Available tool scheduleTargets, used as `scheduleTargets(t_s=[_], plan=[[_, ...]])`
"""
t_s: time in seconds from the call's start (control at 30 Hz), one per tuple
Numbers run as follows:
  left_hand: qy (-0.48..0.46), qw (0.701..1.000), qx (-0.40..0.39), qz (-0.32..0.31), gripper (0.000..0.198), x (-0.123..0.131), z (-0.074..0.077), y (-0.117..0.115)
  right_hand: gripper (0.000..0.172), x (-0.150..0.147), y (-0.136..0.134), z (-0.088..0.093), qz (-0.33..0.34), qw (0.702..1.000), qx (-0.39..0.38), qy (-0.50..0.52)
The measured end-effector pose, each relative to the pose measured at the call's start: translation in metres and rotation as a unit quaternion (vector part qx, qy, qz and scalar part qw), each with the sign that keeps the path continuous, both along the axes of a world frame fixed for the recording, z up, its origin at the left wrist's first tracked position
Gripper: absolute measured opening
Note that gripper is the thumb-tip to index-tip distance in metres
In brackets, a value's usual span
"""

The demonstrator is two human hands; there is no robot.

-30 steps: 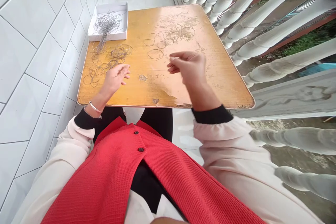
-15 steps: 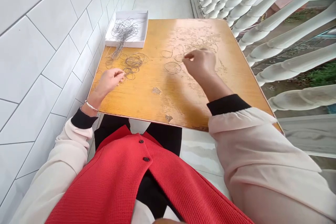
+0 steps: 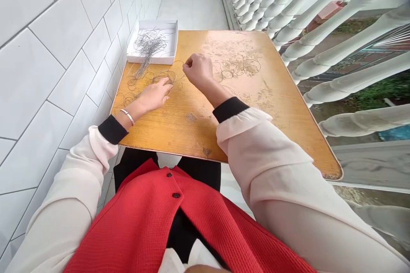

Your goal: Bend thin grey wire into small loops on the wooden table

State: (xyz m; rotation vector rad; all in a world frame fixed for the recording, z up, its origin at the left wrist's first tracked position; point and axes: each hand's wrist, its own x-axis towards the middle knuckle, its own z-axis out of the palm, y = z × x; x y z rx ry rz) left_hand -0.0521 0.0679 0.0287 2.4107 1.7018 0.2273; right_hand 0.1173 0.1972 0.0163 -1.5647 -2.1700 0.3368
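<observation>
My left hand (image 3: 155,94) reaches over a pile of thin wire loops (image 3: 169,76) on the left part of the table, fingers stretched and thumb apart. The fingertips touch or hover just above the pile; I cannot tell which. Closed in a pinch, my right hand (image 3: 200,69) is just right of the pile. A thin wire loop seems to run from its fingertips toward the pile, though the fingers partly hide it. Further right, several separate wire loops (image 3: 241,66) lie spread on the worn tabletop.
A shallow white box (image 3: 174,47) at the table's back left holds a tangled bundle of dark wire (image 3: 150,47), its end hanging over the rim. The wooden table (image 3: 179,132) stands between a white tiled wall (image 3: 80,64) and a white baluster railing (image 3: 320,89).
My right hand has moved left from the spread loops to beside the pile. My left hand has moved right and forward over the pile, its fingers opening from a pinch.
</observation>
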Motion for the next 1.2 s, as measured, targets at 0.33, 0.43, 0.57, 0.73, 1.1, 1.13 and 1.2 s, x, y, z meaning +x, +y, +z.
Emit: scheduleTargets(t_s=[0.33,0.43,0.57,0.73,1.1,1.13,1.2], plan=[[-0.137,0.984,0.079,0.087,0.025,-0.014,-0.006,0.017,0.025,0.024,-0.042,0.056,-0.042,0.946,0.024,0.319],[-0.359,0.92,0.097,0.127,0.02,-0.005,0.011,0.011,0.026,0.028,-0.066,0.057,-0.015,0.935,-0.04,0.351],[-0.51,0.856,-0.01,0.08,0.011,0.019,0.031,-0.006,0.024,0.039,-0.103,0.054,0.005,0.938,-0.055,0.342],[-0.543,0.831,-0.034,0.111,0.018,0.05,0.031,-0.033,0.023,0.048,-0.141,0.044,0.018,0.886,-0.133,0.444],[-0.504,0.862,-0.037,0.042,0.017,0.023,0.028,-0.06,0.02,0.102,-0.172,0.026,0.102,0.862,-0.22,0.445],[-0.489,0.871,-0.035,0.036,0.017,0.019,0.03,-0.061,0.02,0.107,-0.172,0.027,0.1,0.88,-0.206,0.416],[-0.463,0.885,-0.029,0.037,0.016,0.015,0.031,-0.062,0.017,0.109,-0.173,0.029,0.092,0.903,-0.182,0.379]])
